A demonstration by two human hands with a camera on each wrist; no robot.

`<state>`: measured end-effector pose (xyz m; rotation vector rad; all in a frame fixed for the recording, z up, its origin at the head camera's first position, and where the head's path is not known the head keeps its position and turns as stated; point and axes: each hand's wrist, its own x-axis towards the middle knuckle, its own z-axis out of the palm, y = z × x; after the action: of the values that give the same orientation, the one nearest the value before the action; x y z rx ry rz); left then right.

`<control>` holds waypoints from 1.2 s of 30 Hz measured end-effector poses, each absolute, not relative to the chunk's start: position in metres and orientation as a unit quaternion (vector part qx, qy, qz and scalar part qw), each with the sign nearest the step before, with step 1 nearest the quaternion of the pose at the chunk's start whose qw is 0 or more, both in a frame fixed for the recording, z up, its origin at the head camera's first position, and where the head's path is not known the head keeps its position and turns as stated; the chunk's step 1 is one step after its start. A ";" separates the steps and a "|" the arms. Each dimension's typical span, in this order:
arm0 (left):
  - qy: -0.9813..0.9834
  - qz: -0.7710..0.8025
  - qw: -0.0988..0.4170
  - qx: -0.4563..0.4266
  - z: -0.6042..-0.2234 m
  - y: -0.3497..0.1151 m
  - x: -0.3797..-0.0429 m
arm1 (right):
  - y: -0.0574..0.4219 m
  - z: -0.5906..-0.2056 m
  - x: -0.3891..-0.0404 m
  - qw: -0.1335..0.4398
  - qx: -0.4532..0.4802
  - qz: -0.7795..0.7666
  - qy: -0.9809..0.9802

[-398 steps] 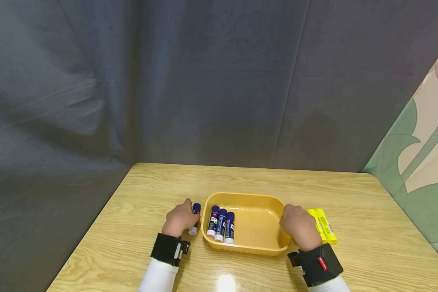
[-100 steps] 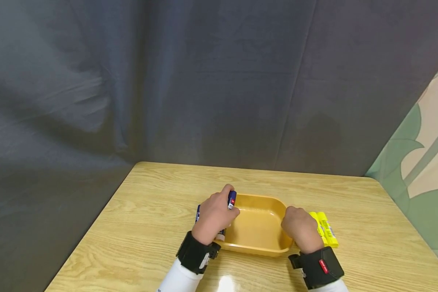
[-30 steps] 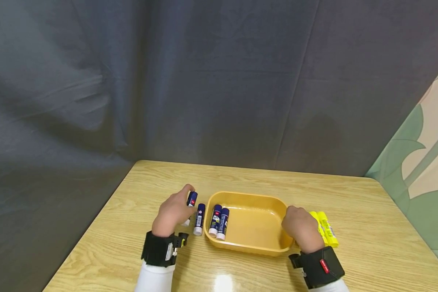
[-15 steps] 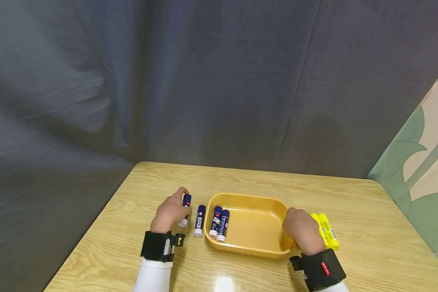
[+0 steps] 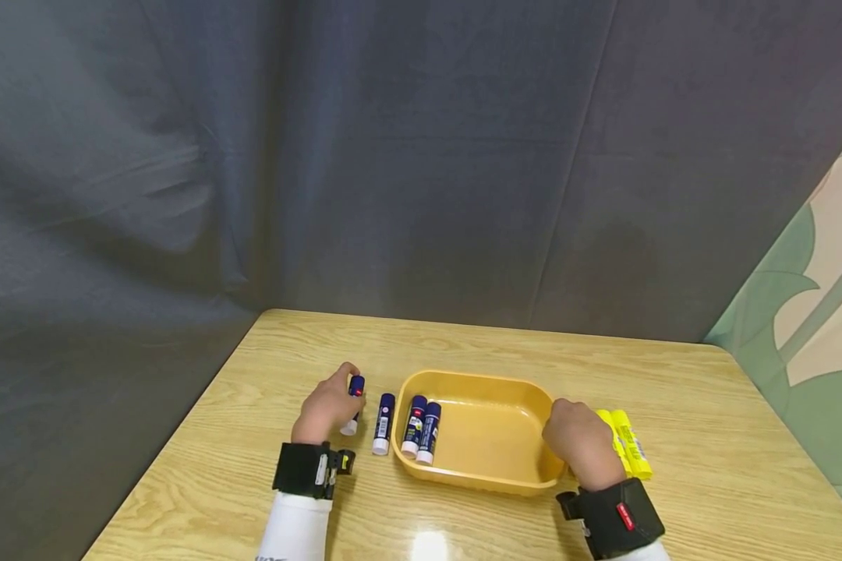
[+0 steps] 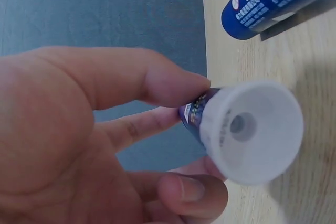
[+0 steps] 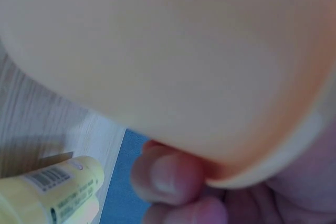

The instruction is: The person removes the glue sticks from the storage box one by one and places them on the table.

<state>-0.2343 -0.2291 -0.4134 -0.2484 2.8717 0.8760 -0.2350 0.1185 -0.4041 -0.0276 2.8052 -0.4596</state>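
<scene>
Head view: left hand (image 5: 326, 407) pinches a blue glue stick (image 5: 353, 403) on the worktop (image 5: 252, 436) beside the tray (image 5: 487, 483); right hand (image 5: 581, 442) apparently curls over the tray's rim. Lay the stick flat before letting go.

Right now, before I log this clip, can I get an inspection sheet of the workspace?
Surface: wooden table, a glare spot near the front edge.
Job's things: yellow tray with two blue glue sticks inside; a third blue stick lies left of the tray; a fourth is in hand.
Clutter: two yellow glue sticks right of the tray.
Grippers: left hand pinches the fourth stick; right hand grips the tray's right rim.
Cables: nothing seen.
Surroundings: dark grey curtain; green-patterned panel at right.
</scene>
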 end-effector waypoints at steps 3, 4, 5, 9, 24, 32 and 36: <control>0.950 0.292 0.072 -0.083 -0.416 -0.229 -0.236 | 0.118 -0.403 -0.235 0.147 -0.011 -0.159 0.976; 0.950 0.293 0.075 -0.084 -0.416 -0.229 -0.237 | 0.118 -0.403 -0.235 0.146 -0.011 -0.158 0.976; 0.949 0.293 0.079 -0.085 -0.416 -0.228 -0.237 | 0.118 -0.403 -0.235 0.145 -0.011 -0.157 0.977; 0.948 0.291 0.093 -0.084 -0.417 -0.226 -0.236 | 0.119 -0.403 -0.235 0.146 -0.010 -0.154 0.977; 0.938 0.311 0.128 -0.082 -0.425 -0.223 -0.235 | 0.117 -0.402 -0.234 0.140 -0.015 -0.151 0.978; 0.940 0.308 0.121 -0.083 -0.426 -0.222 -0.235 | 0.117 -0.402 -0.233 0.143 -0.012 -0.151 0.978; 0.940 0.312 0.116 -0.077 -0.427 -0.222 -0.237 | 0.117 -0.402 -0.233 0.144 -0.013 -0.151 0.978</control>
<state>-0.2374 -0.2218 -0.4274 -0.2241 2.7521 0.9139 -0.2332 0.1175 -0.4017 -0.0386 2.8195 -0.4365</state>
